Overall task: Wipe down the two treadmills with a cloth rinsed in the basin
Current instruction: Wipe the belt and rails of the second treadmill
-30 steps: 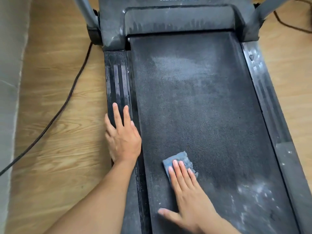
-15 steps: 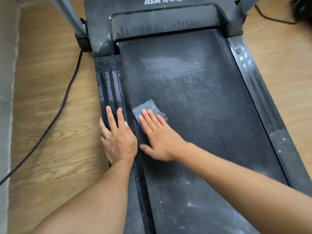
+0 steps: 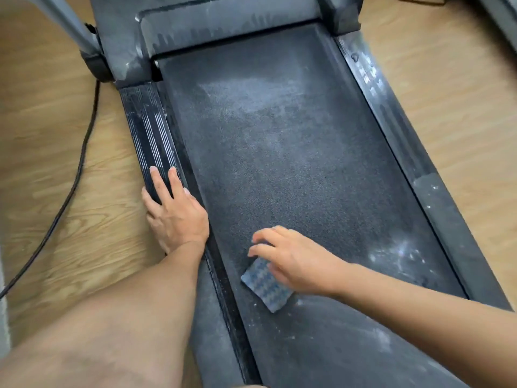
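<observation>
Head view: one treadmill (image 3: 279, 177) fills the frame, with wood floor (image 3: 42, 191) on both sides and a black cable (image 3: 81, 152) lying on the left.
Cloth: the blue-grey cloth (image 3: 265, 288) lies flat on the belt (image 3: 293, 197), at the near-left part, just beside the left side rail (image 3: 148, 130).
Right hand: the right hand (image 3: 296, 259) sits on top of the cloth with the fingers (image 3: 261, 233) bent and close together. The hand is blurred, so I can't tell whether it pinches the cloth or only presses on it.
Left hand: the left hand (image 3: 176, 214) rests flat on the left side rail, fingers straight and slightly spread, holding nothing. It looks like a brace.
Done: my read is that the darker band of belt along the left edge and centre has been wiped.
Left on the belt: a pale dust patch (image 3: 265, 107) on the far half, white specks (image 3: 400, 256) at the near right, and a grey film at the near end.
Left elsewhere: the front cover (image 3: 223, 21) is streaked and the right side rail (image 3: 391, 121) is spotted.
Second treadmill: a grey edge at the top right can't be identified, so I count it as not started.
Basin: not in view.
Progress: early, partway through the first belt.
</observation>
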Available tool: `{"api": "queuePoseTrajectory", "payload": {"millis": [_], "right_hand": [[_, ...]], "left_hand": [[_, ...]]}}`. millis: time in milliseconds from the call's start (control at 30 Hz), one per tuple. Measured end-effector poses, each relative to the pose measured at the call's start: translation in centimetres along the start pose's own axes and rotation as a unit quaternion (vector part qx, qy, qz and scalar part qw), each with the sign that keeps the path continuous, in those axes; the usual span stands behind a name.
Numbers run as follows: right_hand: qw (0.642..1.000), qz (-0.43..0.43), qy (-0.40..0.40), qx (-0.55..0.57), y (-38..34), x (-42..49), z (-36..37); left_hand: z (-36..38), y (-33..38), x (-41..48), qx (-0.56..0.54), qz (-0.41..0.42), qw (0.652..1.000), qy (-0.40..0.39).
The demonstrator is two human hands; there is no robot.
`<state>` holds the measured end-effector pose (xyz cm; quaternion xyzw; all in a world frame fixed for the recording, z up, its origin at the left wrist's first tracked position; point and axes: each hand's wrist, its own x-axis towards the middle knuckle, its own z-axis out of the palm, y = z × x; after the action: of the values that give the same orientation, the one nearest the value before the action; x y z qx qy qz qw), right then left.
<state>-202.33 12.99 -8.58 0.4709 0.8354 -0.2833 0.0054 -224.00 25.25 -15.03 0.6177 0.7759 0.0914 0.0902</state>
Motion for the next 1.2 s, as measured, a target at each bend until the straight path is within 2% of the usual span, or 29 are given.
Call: {"api": "queuePoseTrajectory", "payload": {"millis": [100,267,333,400,567,667,733,800,867,967,1100,1200], "right_hand": [[0.994,0.094,0.037,0.03,0.0,1.8,0.5],[0.991,0.119,-0.03,0.047,-1.6,0.5,-0.7],[0.98,0.155,-0.059,0.112,-1.7,-1.4,-3.4],[0.962,0.186,-0.018,0.198,-1.7,-3.8,-6.2],[0.868,0.248,0.098,0.419,-2.7,-7.6,-10.3],[0.775,0.256,0.182,0.549,-2.7,-8.2,-10.8],[0.711,0.243,0.211,0.625,-2.9,-8.1,-10.9],[0.698,0.233,0.226,0.638,-3.0,-7.9,-10.9],[0.695,0.242,0.251,0.629,-3.2,-8.0,-10.8],[0.659,0.251,0.285,0.649,-3.1,-8.4,-10.8],[0.601,0.253,0.319,0.688,-1.6,-9.5,-10.5],[0.602,0.246,0.339,0.68,0.2,-10.3,-10.1]], "left_hand": [[-0.2,0.3,-0.1,0.007,-0.003,1.0,0.002],[0.0,0.0,0.1,0.01,0.0,1.0,0.004],[0.0,-0.2,0.2,0.009,0.0,1.0,0.005],[0.2,-0.3,0.2,0.011,0.006,1.0,0.004],[0.1,-0.5,0.1,0.008,0.017,0.999,-0.034],[-1.5,0.2,0.3,-0.009,-0.008,0.998,-0.064],[-4.0,2.2,-0.2,-0.127,0.028,0.991,-0.004],[-7.6,5.8,-2.5,-0.293,0.164,0.94,0.053],[-10.7,9.9,-5.6,-0.397,0.249,0.883,-0.022],[-13.7,14.6,-8.7,-0.432,0.299,0.838,-0.148],[-14.6,17.6,-8.1,-0.341,0.301,0.825,-0.334],[-13.6,18.1,-7.0,-0.297,0.262,0.821,-0.412]]}}
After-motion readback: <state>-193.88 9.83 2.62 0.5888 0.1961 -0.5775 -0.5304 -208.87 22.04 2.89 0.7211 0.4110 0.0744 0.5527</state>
